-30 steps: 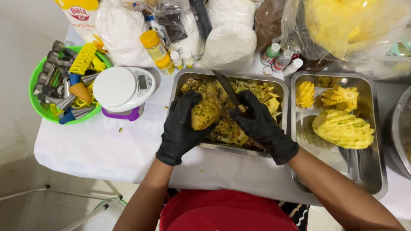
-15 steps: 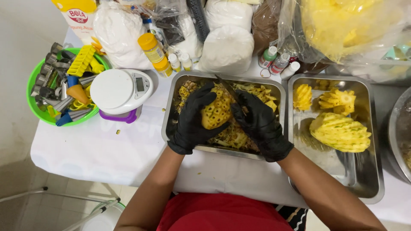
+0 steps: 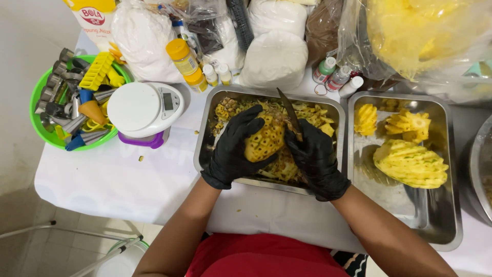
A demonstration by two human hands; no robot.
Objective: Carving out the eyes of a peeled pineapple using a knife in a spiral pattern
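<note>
My left hand (image 3: 233,149) wraps the pineapple (image 3: 264,139) over the scrap tray (image 3: 205,128); my right hand (image 3: 318,159) is closed on the knife (image 3: 289,113). At three o'clock, three peeled pieces (image 3: 410,163) lie finished; this one looks half-trimmed.

Bare white table (image 3: 118,179) lies open at seven o'clock of the scrap tray (image 3: 205,131), while scale (image 3: 143,110) and bags (image 3: 274,56) crowd ten through twelve.
</note>
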